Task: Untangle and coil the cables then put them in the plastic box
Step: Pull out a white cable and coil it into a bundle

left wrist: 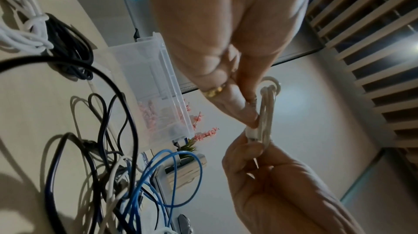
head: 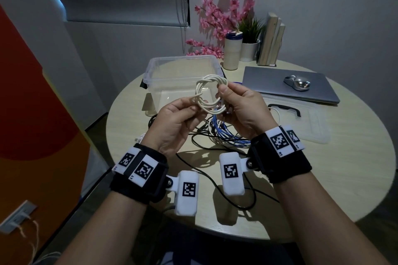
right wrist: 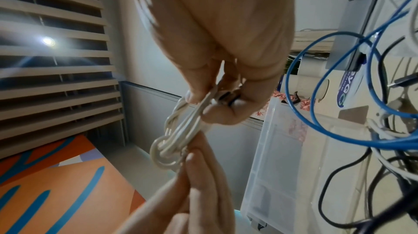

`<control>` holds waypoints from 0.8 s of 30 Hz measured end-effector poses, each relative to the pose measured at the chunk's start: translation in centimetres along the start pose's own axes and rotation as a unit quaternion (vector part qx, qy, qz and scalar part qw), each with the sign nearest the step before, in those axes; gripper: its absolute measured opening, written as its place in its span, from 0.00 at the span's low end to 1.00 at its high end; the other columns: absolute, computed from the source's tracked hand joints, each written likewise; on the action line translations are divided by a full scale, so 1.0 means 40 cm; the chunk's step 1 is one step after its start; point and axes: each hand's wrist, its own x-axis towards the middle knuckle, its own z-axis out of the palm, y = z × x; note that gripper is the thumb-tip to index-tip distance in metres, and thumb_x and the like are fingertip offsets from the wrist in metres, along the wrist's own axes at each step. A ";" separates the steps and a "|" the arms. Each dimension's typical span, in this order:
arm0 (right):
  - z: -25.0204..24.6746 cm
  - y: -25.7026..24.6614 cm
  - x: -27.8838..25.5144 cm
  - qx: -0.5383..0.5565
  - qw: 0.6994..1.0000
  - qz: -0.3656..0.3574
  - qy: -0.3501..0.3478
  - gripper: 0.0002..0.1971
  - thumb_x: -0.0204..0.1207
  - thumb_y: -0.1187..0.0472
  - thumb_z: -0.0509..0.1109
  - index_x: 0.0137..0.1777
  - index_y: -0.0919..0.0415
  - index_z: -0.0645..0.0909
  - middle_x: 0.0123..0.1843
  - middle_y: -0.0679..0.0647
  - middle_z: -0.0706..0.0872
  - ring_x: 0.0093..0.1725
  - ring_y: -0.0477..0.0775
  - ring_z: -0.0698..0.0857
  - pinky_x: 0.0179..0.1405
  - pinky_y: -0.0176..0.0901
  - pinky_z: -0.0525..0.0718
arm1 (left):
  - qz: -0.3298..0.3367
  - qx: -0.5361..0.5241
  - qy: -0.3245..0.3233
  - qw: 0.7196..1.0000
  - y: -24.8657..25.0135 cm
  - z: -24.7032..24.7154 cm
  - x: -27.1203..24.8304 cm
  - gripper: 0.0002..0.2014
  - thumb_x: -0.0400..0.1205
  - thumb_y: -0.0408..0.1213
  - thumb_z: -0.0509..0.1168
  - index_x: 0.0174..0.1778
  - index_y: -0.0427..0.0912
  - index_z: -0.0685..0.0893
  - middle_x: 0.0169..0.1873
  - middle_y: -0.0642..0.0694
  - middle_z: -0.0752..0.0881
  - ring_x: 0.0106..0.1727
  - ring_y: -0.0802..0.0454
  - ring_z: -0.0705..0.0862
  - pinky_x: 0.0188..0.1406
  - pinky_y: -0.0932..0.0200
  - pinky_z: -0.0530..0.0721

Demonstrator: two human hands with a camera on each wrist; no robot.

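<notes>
**A:** how far are you with the cable mess?

**B:** One down, basically. I've got the cream cable (head: 212, 93) wound into a small coil with a few wraps twisted round the top, and I'm holding it up over the counter (head: 323, 168), just in front of the plastic box (head: 183, 75). My left hand (head: 174, 123) pinches the lower left of the loop, my right hand (head: 241, 107) pinches the right side where the plug end sits.

**A:** so it's in the box?

**B:** Not yet. As far as I can see nothing's in the box yet, and its lid (head: 301, 118) lies off to the right.

**A:** and the rest?

**B:** Still a heap under my hands: blue cable (head: 228, 133), black cables (head: 215, 180) and a white one all crossing. I'd say most of the job is left.
</notes>
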 end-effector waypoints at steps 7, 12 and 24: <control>0.005 -0.002 0.000 -0.005 0.999 -0.030 -0.018 0.06 0.80 0.65 0.66 0.50 0.58 0.84 0.34 0.52 0.83 0.30 0.45 0.83 0.30 0.41 0.85 | 0.052 0.019 0.075 0.996 -0.016 0.034 -0.001 0.07 0.75 0.20 0.68 0.39 0.36 0.80 0.37 0.42 0.88 0.37 0.54 0.88 0.41 0.65 0.87; 0.000 0.006 -0.003 -0.025 0.998 -0.038 -0.045 0.07 0.81 0.67 0.64 0.53 0.62 0.84 0.37 0.56 0.84 0.33 0.48 0.84 0.28 0.38 0.84 | 0.041 -0.031 0.115 0.992 -0.014 0.033 0.010 0.02 0.79 0.26 0.67 0.43 0.35 0.80 0.32 0.45 0.87 0.30 0.58 0.86 0.30 0.70 0.85; 0.000 0.004 0.009 -0.015 0.999 -0.044 -0.021 0.06 0.80 0.66 0.67 0.45 0.59 0.84 0.34 0.54 0.85 0.29 0.48 0.83 0.28 0.37 0.80 | 0.003 -0.019 0.033 0.999 -0.022 0.034 0.001 0.02 0.81 0.28 0.64 0.48 0.35 0.79 0.38 0.41 0.91 0.37 0.53 0.89 0.37 0.66 0.88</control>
